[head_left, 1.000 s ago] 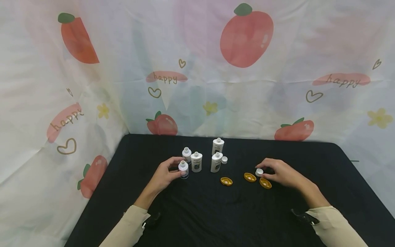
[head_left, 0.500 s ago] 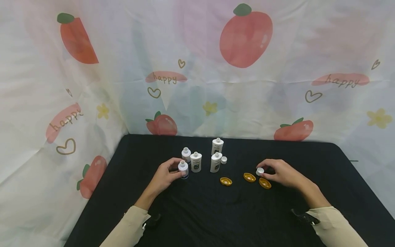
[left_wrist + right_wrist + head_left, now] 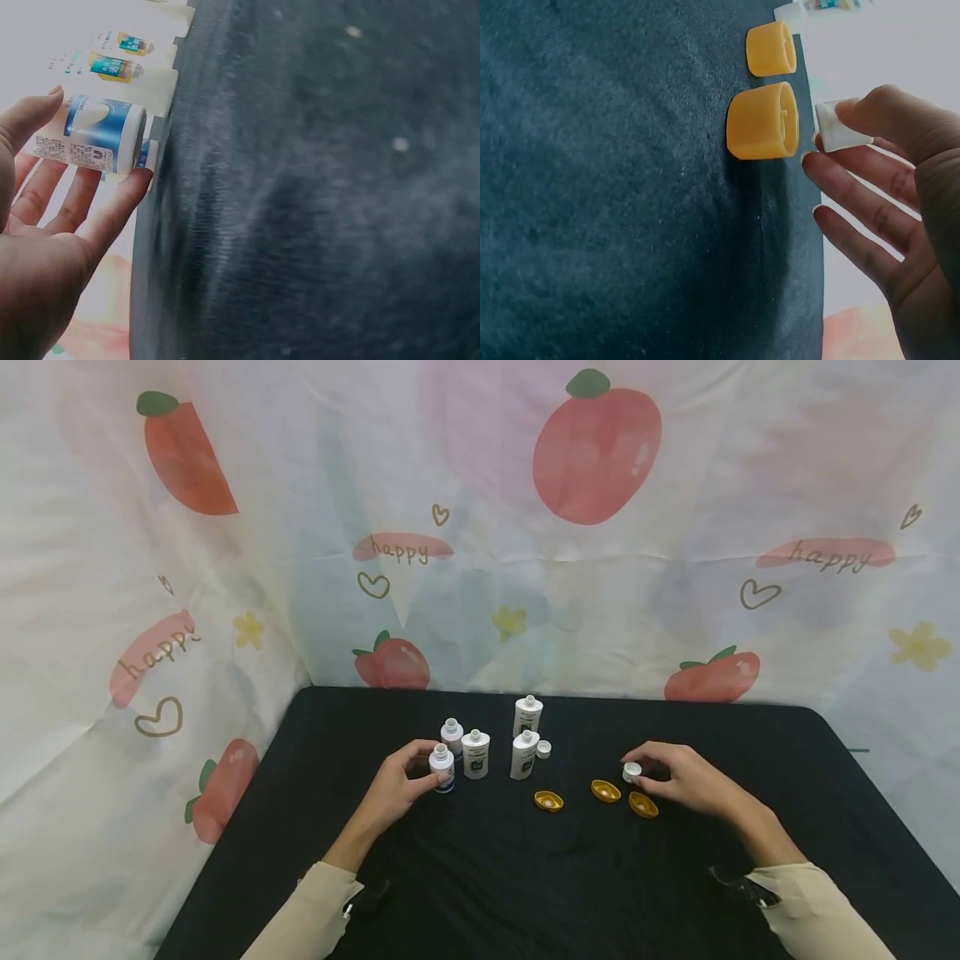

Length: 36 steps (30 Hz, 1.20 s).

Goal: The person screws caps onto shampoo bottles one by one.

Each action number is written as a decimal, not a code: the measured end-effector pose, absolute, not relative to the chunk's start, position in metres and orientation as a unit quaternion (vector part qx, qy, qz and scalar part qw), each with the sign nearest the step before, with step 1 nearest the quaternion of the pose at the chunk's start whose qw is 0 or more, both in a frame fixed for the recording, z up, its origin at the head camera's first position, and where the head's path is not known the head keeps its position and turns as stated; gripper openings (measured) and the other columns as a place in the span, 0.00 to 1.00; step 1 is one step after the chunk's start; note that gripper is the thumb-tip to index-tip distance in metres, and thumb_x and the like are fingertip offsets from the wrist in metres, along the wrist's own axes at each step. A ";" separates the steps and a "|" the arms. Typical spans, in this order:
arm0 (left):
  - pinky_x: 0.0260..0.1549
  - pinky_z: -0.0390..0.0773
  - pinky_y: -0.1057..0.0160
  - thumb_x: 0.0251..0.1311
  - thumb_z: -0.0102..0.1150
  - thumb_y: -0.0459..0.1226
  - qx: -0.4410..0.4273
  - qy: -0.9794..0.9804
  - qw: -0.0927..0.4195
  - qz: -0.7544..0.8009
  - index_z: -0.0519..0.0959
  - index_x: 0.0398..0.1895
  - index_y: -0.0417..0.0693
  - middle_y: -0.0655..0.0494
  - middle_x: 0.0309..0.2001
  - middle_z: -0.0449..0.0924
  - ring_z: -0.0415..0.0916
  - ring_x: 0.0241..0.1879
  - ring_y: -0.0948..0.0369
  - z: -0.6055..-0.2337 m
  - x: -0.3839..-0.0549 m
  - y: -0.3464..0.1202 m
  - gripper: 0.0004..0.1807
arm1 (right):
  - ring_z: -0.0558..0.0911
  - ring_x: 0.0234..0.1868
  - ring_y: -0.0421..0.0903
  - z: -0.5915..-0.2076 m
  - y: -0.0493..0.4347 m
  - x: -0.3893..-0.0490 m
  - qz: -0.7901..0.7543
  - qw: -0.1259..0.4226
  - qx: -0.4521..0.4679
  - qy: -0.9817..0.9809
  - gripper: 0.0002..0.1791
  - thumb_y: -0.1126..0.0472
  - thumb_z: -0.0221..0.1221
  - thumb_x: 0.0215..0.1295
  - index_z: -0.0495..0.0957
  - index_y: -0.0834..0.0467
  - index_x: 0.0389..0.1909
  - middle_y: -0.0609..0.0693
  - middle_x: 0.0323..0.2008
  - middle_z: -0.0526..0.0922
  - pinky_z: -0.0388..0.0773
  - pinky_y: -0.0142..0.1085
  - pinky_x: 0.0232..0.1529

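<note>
In left-wrist view only: code [image 3: 93, 156] on bottle [image 3: 96, 129]

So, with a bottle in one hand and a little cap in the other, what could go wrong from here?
The left hand holds an uncapped blue-labelled bottle, so any tilt might spill whatever is inside. It is also close to an uncapped white bottle, which it could bump over. The right hand only pinches the small white cap, so that could slip and perhaps land by the nearby oval yellow cap.
</note>
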<state>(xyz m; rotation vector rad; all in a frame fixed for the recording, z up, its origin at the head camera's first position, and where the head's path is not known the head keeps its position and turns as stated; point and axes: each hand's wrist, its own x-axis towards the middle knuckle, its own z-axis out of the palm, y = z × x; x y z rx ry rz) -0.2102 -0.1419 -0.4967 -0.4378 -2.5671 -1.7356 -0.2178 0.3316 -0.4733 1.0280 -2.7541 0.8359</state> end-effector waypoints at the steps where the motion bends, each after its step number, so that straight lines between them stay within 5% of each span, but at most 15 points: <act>1: 0.53 0.78 0.47 0.59 0.73 0.36 -0.140 -0.820 0.007 -0.555 0.80 0.56 0.56 0.57 0.53 0.83 0.80 0.52 0.56 -0.495 -0.210 -0.142 0.22 | 0.82 0.40 0.32 -0.473 0.331 -0.218 0.278 0.047 0.340 -0.897 0.17 0.68 0.70 0.61 0.82 0.60 0.51 0.42 0.42 0.85 0.82 0.35 0.38; 8: 0.54 0.77 0.43 0.59 0.73 0.36 -0.144 -0.812 0.012 -0.566 0.80 0.56 0.55 0.55 0.53 0.82 0.79 0.53 0.54 -0.489 -0.209 -0.144 0.22 | 0.85 0.40 0.36 -0.470 0.327 -0.218 0.318 0.057 0.353 -0.878 0.18 0.72 0.68 0.61 0.81 0.58 0.51 0.44 0.42 0.83 0.84 0.33 0.40; 18: 0.53 0.77 0.44 0.60 0.72 0.37 -0.168 -0.808 0.023 -0.564 0.79 0.57 0.54 0.55 0.51 0.83 0.79 0.51 0.55 -0.474 -0.204 -0.141 0.21 | 0.85 0.44 0.39 -0.459 0.321 -0.214 0.338 0.046 0.340 -0.876 0.19 0.69 0.67 0.64 0.80 0.51 0.54 0.43 0.45 0.84 0.86 0.45 0.41; 27: 0.53 0.76 0.40 0.59 0.73 0.37 -0.182 -0.806 0.028 -0.562 0.79 0.57 0.52 0.54 0.50 0.84 0.79 0.50 0.54 -0.460 -0.202 -0.137 0.22 | 0.84 0.40 0.37 -0.452 0.315 -0.210 0.348 0.056 0.322 -0.879 0.19 0.66 0.69 0.64 0.80 0.54 0.55 0.41 0.43 0.84 0.85 0.40 0.41; 36: 0.44 0.83 0.65 0.59 0.73 0.36 -0.182 -0.787 0.006 -0.589 0.78 0.60 0.49 0.48 0.52 0.83 0.79 0.51 0.52 -0.446 -0.201 -0.133 0.25 | 0.85 0.41 0.38 -0.443 0.310 -0.208 0.362 0.055 0.329 -0.870 0.17 0.66 0.69 0.64 0.81 0.51 0.52 0.38 0.43 0.84 0.85 0.39 0.41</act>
